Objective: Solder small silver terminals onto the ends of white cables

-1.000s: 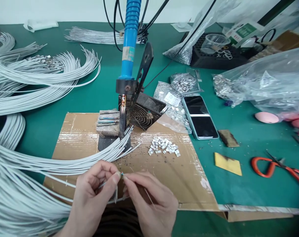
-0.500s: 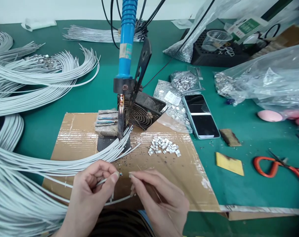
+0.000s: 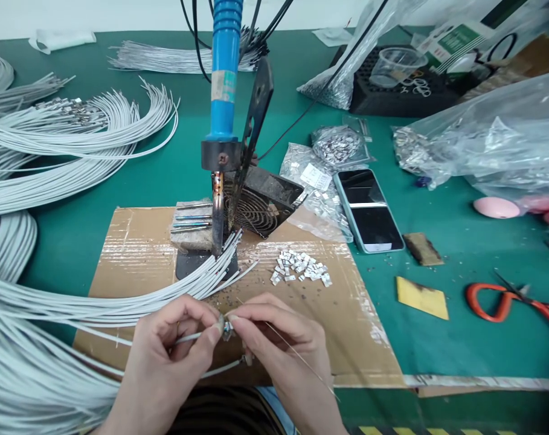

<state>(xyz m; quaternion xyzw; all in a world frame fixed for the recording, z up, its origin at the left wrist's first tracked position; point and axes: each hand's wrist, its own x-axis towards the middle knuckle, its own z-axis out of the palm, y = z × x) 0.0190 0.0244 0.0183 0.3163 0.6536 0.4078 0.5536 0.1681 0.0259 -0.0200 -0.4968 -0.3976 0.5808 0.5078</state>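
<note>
My left hand [image 3: 179,347] pinches a white cable [image 3: 190,337] close to its end, thumb against forefinger. At that cable's tip is a small shiny metal terminal [image 3: 227,329], gripped by the thumb and forefinger of my right hand [image 3: 278,344]. A thin wire [image 3: 296,353] runs across the right hand's fingers toward the wrist. Under the right hand, a second cable end [image 3: 229,367] reaches its lower fingers; whether they grip it is hidden. Just above the hands, a bundle of white cables [image 3: 165,296] lies with its ends below a blue-handled soldering iron [image 3: 224,103] fixed upright.
Loose metal terminals [image 3: 299,267] lie on the cardboard sheet [image 3: 346,338]. A small black fan [image 3: 260,205] stands behind the iron. To the right are a phone [image 3: 369,211], a yellow sponge [image 3: 421,299] and red-handled scissors [image 3: 491,302]. More cables [image 3: 38,362] fill the left side.
My two hands have come together, with the right moving left to the cable tip. The metal terminal now shows between the fingertips, and the thin wire across my right hand is plainer.
</note>
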